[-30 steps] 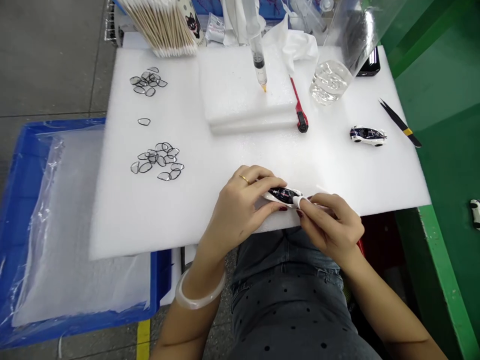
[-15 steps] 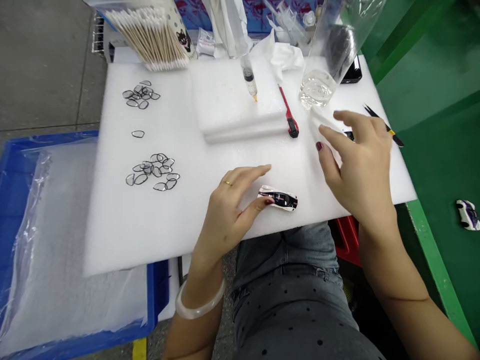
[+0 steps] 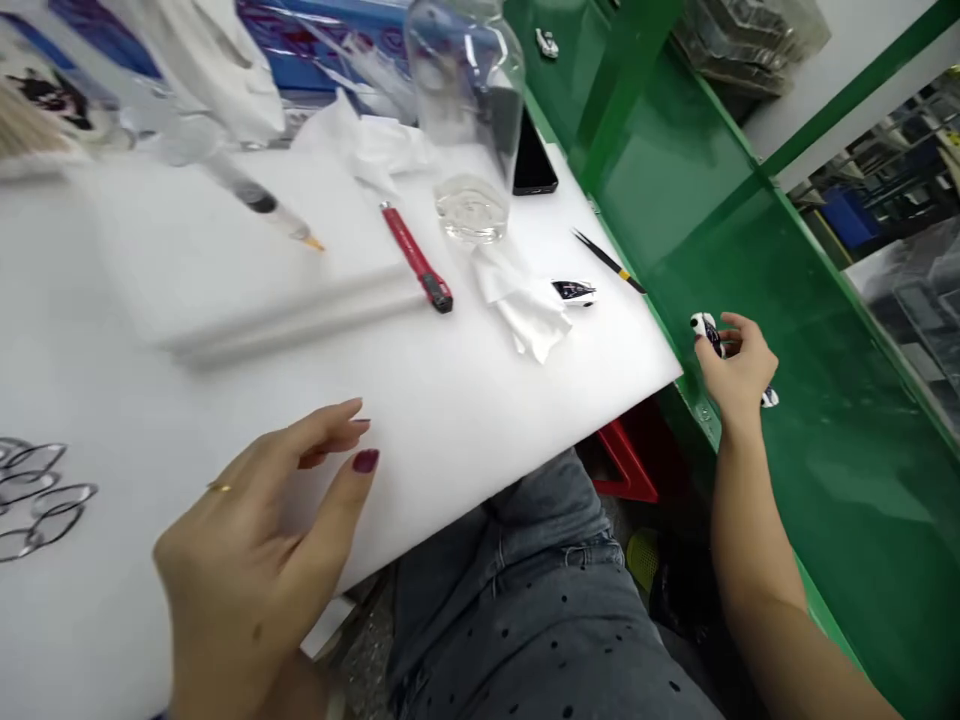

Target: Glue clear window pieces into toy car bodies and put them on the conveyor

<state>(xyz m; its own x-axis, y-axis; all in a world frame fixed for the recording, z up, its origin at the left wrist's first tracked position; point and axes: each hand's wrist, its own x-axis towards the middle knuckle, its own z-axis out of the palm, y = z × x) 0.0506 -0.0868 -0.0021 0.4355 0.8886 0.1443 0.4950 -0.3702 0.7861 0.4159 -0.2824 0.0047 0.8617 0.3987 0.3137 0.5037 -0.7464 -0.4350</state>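
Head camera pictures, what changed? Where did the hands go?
The view swung right. The right hand moved off the white foam sheet and now holds a toy car over the green bench. The left hand let go of its car and lies open. The white wipe was dropped on the foam. The red utility knife stayed.

We see a red utility knife [image 3: 415, 258] on the white foam sheet [image 3: 480, 400], near a syringe [image 3: 259, 200], and a clear jar of water [image 3: 471, 208] just before a black phone [image 3: 534, 160]. A crumpled tissue [image 3: 525, 305] lies beside a small black-and-white toy car [image 3: 574, 291], with black tweezers [image 3: 609, 262] near the foam's edge
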